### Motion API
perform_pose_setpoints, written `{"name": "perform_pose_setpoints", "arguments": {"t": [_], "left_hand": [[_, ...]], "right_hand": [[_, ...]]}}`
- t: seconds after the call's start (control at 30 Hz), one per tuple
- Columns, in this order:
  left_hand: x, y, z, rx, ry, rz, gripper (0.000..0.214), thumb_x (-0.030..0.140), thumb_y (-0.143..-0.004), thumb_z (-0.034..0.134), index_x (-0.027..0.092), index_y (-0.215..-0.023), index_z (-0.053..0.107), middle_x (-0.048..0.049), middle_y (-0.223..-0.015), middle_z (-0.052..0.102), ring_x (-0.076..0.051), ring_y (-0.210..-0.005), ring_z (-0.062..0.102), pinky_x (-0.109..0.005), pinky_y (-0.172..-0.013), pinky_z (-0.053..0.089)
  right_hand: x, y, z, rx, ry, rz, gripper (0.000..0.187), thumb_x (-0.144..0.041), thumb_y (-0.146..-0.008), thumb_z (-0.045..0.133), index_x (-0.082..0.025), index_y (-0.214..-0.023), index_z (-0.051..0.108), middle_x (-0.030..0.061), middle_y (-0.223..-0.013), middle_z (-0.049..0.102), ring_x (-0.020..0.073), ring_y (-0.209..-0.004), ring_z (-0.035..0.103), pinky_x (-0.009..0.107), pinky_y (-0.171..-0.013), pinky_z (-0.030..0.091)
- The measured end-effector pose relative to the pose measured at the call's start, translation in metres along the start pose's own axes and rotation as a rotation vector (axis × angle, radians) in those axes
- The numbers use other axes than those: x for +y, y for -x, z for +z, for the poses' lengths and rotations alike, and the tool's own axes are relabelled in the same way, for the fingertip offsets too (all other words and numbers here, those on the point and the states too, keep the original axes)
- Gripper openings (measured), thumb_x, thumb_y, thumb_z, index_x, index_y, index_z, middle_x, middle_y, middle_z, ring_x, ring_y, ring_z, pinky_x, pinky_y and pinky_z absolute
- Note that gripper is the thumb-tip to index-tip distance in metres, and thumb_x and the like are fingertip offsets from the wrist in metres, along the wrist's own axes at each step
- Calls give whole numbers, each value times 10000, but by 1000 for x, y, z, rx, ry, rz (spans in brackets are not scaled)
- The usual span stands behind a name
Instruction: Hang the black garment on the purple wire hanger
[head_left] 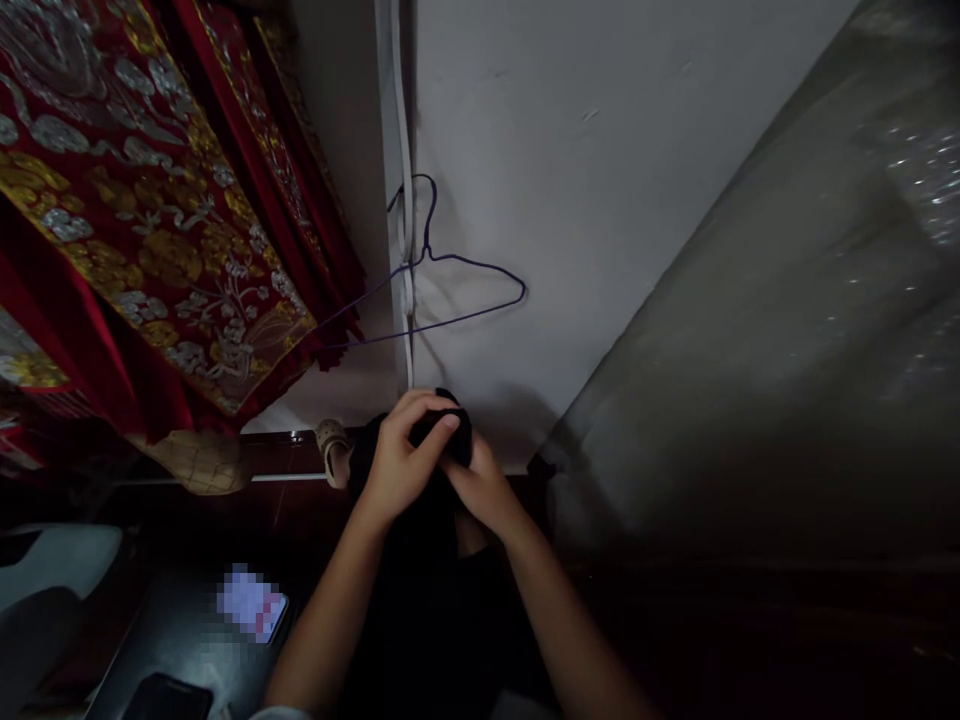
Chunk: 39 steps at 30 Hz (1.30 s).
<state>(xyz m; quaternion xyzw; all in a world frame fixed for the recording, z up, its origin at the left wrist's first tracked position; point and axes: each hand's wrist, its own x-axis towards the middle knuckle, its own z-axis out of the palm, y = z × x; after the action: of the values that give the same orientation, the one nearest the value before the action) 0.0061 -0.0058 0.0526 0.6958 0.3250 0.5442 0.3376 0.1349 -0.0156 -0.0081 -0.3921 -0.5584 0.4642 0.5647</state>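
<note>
Both hands meet at the middle of the view around a black piece of cloth (450,430). My left hand (405,462) curls its fingers over the top of the cloth. My right hand (480,488) grips the same cloth from below and to the right. The rest of the black fabric hangs down between my forearms into the dark. A thin blue wire hanger (450,290) hangs on the white wall just above my hands.
Red garments with gold and silver embroidery (142,210) hang at the upper left. A grey plastic-covered surface (787,350) fills the right side. A sandal (334,450) lies near the wall base. A dark phone (169,698) and a blurred item lie at the lower left.
</note>
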Motion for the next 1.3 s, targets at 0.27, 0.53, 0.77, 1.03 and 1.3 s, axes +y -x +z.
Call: {"name": "perform_pose_setpoints", "arguments": {"t": [0.27,0.53,0.77,1.03,1.3], "left_hand": [[-46,-6,-34,-498,-67,-212,711,756,-1012,275,207,-832,688,-73,-847,676,-236,-832,629,-348,-803,519],[-45,-16,-99,-763,-865,-2,345,445,-1028,553,180,-848,680,-66,-814,671,-268,-949,602,-416,-944,397],[-26,-21,-147,-628,-1228,-67,355,486,-1002,577,172,-957,736,-137,-959,680,-313,-1015,635,-461,-977,415],[-30,-4,-156,-573,-1028,-250,325,494,-962,598,217,-935,766,-91,-800,722,-279,-798,688,-347,-780,457],[-25,0,-160,-461,-1111,-297,286,284,-985,457,200,-831,682,-126,-921,746,-291,-932,707,-390,-870,520]], "right_hand": [[-45,-20,-38,-203,128,196,197,-388,-698,748,-199,-677,695,5,-665,615,152,-621,536,261,-567,438],[-80,-67,-68,-250,346,-131,159,-272,-688,605,-190,-561,652,-10,-563,566,138,-564,507,258,-555,392],[-65,-128,-60,96,245,-411,233,-228,-715,618,-232,-863,798,35,-943,781,215,-933,702,356,-910,531],[0,-180,-20,134,190,103,144,-259,-789,577,-181,-797,699,-24,-653,641,141,-658,580,240,-664,443],[-13,-139,-72,252,537,-47,166,-209,-705,616,-179,-547,577,-46,-512,407,115,-560,395,257,-562,282]]}}
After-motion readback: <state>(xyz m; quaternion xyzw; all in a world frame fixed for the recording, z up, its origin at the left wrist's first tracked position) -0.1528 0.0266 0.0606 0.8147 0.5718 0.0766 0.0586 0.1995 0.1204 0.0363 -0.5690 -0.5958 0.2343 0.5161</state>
